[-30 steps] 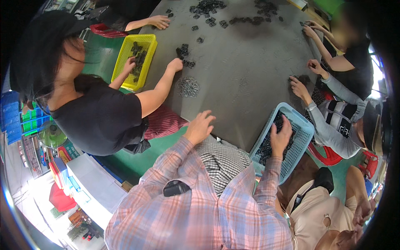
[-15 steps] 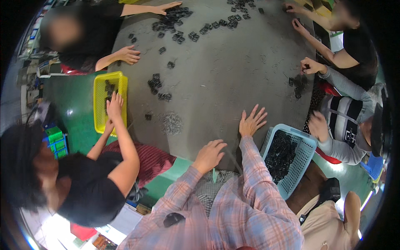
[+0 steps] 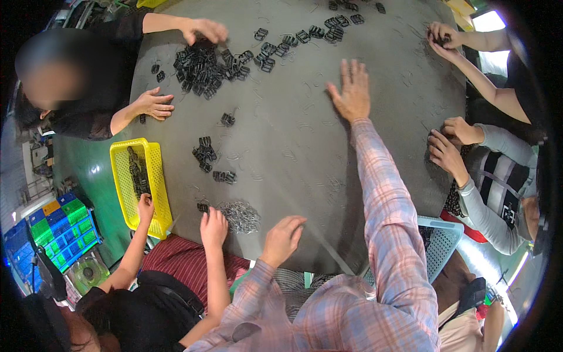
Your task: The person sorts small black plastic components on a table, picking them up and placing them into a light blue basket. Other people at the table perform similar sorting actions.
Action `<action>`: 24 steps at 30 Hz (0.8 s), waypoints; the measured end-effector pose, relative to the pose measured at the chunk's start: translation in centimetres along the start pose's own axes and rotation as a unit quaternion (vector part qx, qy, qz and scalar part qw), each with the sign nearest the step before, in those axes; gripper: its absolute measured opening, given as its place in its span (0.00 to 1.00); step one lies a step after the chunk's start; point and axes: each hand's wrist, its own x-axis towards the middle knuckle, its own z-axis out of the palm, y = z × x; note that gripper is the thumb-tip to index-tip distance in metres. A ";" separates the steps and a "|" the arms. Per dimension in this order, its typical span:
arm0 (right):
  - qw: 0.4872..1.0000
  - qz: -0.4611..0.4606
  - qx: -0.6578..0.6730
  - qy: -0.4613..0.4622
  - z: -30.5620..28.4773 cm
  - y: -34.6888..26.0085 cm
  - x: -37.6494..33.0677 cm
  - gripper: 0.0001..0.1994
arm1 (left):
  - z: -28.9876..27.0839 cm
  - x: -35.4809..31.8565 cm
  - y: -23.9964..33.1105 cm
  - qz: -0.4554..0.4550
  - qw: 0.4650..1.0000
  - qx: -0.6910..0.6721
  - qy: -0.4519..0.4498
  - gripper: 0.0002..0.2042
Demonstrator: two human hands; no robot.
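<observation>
Head view, right hand (image 3: 352, 95) outstretched over table (image 3: 293, 129), left hand (image 3: 282, 241) loosely curled

No words or numbers can be read; the small white mark (image 3: 509, 212) on the grey, black-and-white-panelled fabric shirt (image 3: 490, 217) is illegible.

From my remote station I see a broad, smooth grey tabletop (image 3: 293, 199) filling the middle of the room, with a glossy green floor (image 3: 82, 158) showing at left and catching a white glint. Against the left side I make out stacked blue and green plastic bins (image 3: 56, 229) beside a round green-tinted fan (image 3: 88, 272). At upper right I see a glaring white patch (image 3: 489, 22), window or lamp, I can't tell.
</observation>
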 end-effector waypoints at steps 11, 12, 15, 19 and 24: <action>0.851 -0.364 0.305 -0.223 -4.1 -11.4 -12.6 0.33 | -4.6 6.7 0.1 0.038 0.985 -0.088 0.140 0.08; 0.856 -0.358 0.308 -0.213 -5.8 -10.3 -12.3 0.31 | -5.6 8.2 0.0 0.048 0.979 -0.075 0.183 0.08; 0.995 0.022 0.092 -0.027 -6.6 -3.3 -11.3 0.27 | -7.6 13.9 0.7 0.099 0.953 -0.036 0.285 0.07; 0.931 0.343 -0.104 0.069 -3.4 5.8 -12.1 0.26 | -4.3 23.9 4.5 0.245 0.951 0.073 0.172 0.12; 0.923 0.356 -0.148 -0.016 -4.2 3.6 -10.7 0.27 | 2.0 37.1 6.4 0.304 0.892 0.315 0.111 0.23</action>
